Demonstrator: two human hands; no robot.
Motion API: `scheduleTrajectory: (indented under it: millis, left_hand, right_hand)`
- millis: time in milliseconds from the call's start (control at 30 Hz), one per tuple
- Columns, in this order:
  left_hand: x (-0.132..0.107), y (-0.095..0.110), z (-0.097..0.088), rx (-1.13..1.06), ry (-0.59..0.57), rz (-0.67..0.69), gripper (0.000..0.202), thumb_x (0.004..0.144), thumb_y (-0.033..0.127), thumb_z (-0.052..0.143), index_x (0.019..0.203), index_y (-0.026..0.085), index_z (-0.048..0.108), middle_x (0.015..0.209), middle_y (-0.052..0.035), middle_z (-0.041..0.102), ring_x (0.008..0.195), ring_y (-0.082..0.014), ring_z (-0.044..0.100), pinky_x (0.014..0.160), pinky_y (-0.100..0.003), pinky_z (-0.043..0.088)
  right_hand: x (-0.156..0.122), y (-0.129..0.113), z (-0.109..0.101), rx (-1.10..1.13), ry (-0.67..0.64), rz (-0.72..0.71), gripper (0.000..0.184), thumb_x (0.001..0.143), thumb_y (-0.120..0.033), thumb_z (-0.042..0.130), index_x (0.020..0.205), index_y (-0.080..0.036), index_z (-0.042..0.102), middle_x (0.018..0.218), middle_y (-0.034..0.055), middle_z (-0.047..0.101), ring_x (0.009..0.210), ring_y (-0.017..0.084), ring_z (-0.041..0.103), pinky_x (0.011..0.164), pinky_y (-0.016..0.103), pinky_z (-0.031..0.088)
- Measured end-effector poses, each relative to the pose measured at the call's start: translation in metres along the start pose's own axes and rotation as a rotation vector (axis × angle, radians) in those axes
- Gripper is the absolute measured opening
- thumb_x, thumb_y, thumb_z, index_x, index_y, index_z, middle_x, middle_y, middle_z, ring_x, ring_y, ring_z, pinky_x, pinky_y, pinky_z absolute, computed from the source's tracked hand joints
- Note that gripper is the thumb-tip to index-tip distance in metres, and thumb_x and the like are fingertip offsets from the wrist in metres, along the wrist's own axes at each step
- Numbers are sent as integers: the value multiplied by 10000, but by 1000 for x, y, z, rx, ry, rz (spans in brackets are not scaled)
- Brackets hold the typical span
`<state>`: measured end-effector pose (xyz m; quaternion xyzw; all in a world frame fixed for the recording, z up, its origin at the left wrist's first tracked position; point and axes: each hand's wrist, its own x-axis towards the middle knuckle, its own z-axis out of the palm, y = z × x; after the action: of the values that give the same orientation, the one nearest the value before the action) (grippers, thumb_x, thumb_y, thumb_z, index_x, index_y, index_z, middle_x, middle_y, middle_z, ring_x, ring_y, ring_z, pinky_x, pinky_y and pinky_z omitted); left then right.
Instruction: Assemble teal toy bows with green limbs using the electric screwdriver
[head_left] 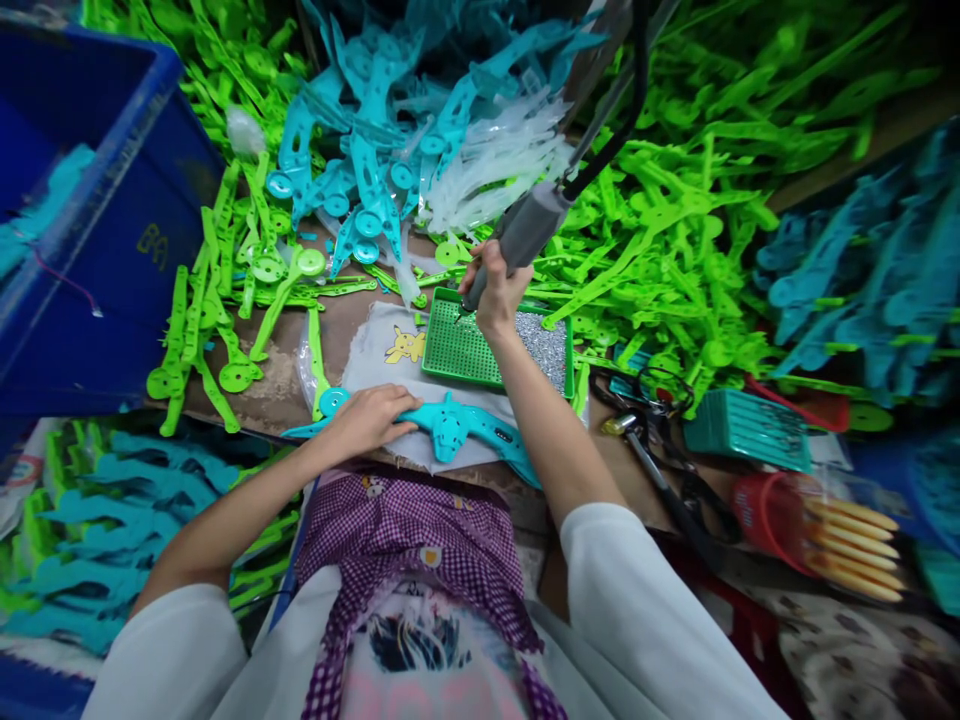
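Observation:
My left hand (369, 416) rests over the left part of a turquoise plastic part (452, 428), its fingers curled across it. This part lies along the front edge of the bench on a pale cloth (364, 360). In my right hand (498, 292) is a grey electric screwdriver (531, 228), tilted with its tip down to the left. That tip hangs above the perforated left side of a green tray (459, 350). Many small silver screws (546, 348) fill the tray's right side, partly hidden by my right forearm.
Turquoise parts (367, 130) and lime-green parts (660, 220) are heaped behind the tray. A blue crate (150, 240) stands at left. A black cable (626, 120) rises from the screwdriver. Right of my arm are a hammer-like tool (652, 465), a teal box (742, 430) and a red cup (765, 510).

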<state>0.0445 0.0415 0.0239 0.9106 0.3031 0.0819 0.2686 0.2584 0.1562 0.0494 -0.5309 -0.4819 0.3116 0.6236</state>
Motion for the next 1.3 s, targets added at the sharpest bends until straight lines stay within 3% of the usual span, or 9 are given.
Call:
scheduleTrajectory:
  millis: [100, 200, 300, 400, 500, 600, 867, 1100, 1300]
  left_hand:
    - [0, 0, 0, 7, -12, -7, 282, 910, 330, 566, 1151, 193, 617, 1034, -68, 672, 967, -200, 628, 801, -310, 504]
    - [0, 0, -1, 21, -15, -11, 288, 907, 339, 574, 1155, 198, 614, 1042, -69, 668, 966, -203, 627, 789, -304, 499]
    - [0, 0, -2, 27, -17, -24, 303, 905, 347, 574, 1168, 201, 613, 1048, -75, 664, 945, -204, 630, 771, -300, 494]
    - [-1, 0, -3, -5, -33, -28, 312, 905, 336, 567, 1183, 199, 608, 1056, -77, 664, 941, -204, 631, 763, -298, 490]
    - [0, 1, -3, -32, -23, -29, 307, 905, 335, 559, 1173, 194, 613, 1057, -84, 666, 952, -208, 628, 771, -308, 491]
    - [0, 2, -4, -17, -28, -39, 312, 899, 341, 564, 1163, 184, 617, 1059, -93, 667, 969, -222, 625, 782, -326, 494]
    - [1, -1, -1, -5, -32, -45, 305, 875, 332, 597, 1154, 211, 618, 1056, -67, 672, 955, -205, 630, 775, -301, 485]
    - [2, 0, -2, -9, -54, -57, 313, 873, 330, 604, 1160, 207, 618, 1063, -76, 669, 970, -212, 625, 780, -301, 484]
    - [0, 1, -4, -22, -43, -48, 300, 877, 322, 588, 1158, 220, 619, 1043, -68, 667, 948, -200, 625, 765, -294, 478]
  right_hand:
    - [4, -11, -4, 39, 10, -22, 632, 761, -788, 390, 952, -226, 607, 554, -35, 486, 525, 142, 596, 506, 293, 463]
    - [-2, -38, -15, 133, 66, -41, 566, 759, -765, 432, 906, -242, 587, 534, -49, 449, 468, 128, 554, 465, 278, 429]
    - [-30, -68, -28, 239, 90, -40, 509, 735, -757, 475, 800, -258, 552, 509, -55, 423, 411, 118, 495, 425, 276, 396]
    - [-74, -82, -36, 299, -28, 2, 548, 655, -800, 528, 779, -267, 559, 504, -47, 452, 423, 136, 511, 415, 286, 406]
    - [-113, -78, -37, 326, -115, 67, 574, 584, -802, 594, 771, -260, 571, 474, -48, 466, 389, 139, 487, 388, 295, 407]
    - [-128, -69, -33, 349, -94, 117, 576, 562, -795, 603, 756, -254, 563, 438, -59, 448, 347, 132, 453, 344, 285, 376]
    - [-121, -59, -25, 341, -116, 188, 590, 524, -787, 620, 733, -239, 557, 420, -66, 441, 326, 118, 437, 332, 276, 380]
    - [-121, -60, -25, 400, -147, 185, 538, 579, -727, 642, 754, -222, 577, 426, -65, 471, 344, 112, 465, 334, 257, 383]
    - [-126, -47, -19, 302, -229, 240, 477, 593, -658, 672, 703, -210, 551, 447, -54, 509, 372, 104, 474, 365, 256, 394]
